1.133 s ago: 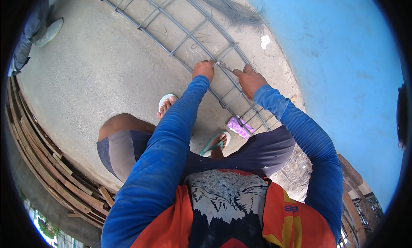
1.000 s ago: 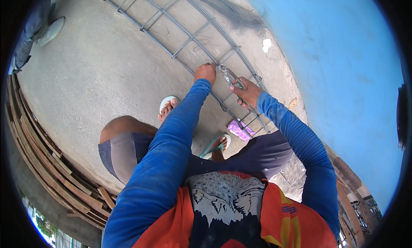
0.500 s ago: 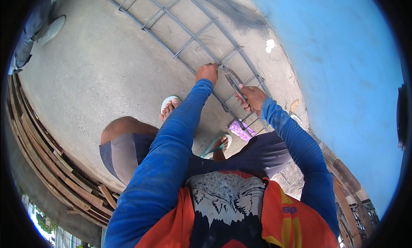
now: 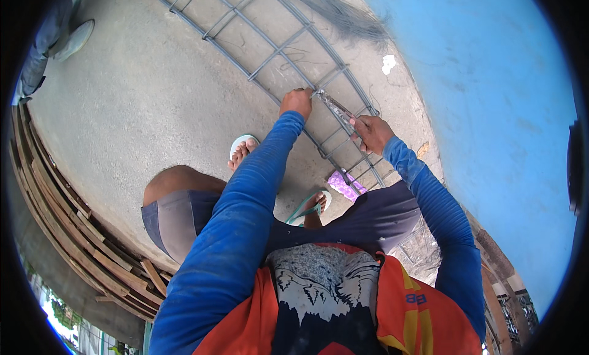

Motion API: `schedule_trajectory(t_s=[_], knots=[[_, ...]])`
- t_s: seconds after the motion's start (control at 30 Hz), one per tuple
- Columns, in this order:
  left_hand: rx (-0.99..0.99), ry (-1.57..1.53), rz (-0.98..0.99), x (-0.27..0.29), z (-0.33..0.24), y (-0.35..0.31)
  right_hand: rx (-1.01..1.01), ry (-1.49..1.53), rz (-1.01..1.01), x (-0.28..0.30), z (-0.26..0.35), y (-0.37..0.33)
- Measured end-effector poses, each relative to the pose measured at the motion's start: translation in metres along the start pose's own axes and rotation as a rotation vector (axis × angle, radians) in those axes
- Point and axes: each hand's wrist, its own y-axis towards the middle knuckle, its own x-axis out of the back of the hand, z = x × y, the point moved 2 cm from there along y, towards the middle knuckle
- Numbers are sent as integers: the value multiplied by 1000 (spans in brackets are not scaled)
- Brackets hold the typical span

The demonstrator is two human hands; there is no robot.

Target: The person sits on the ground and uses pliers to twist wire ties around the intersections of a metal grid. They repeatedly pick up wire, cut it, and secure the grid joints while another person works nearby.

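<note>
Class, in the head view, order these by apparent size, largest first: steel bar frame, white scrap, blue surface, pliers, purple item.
1. Blue surface
2. Steel bar frame, by its outline
3. Purple item and pliers, unranked: one is broader, the other slimmer and partly hidden by the right hand
4. White scrap

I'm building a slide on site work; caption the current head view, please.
Left hand on a steel bar cage, right hand holding a pliers-like tool with its tip at the bars.
</note>
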Motion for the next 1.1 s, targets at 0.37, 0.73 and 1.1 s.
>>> schedule_trajectory(t_s=[0.37,0.73,1.1], knots=[[24,8,17,1,-2,0,463,-872,-762,-60,5,-14],[4,9,7,1,-2,1,454,-934,-389,11,4,1],[44,13,18,1,-3,2,485,-1083,-554,-27,6,-9]])
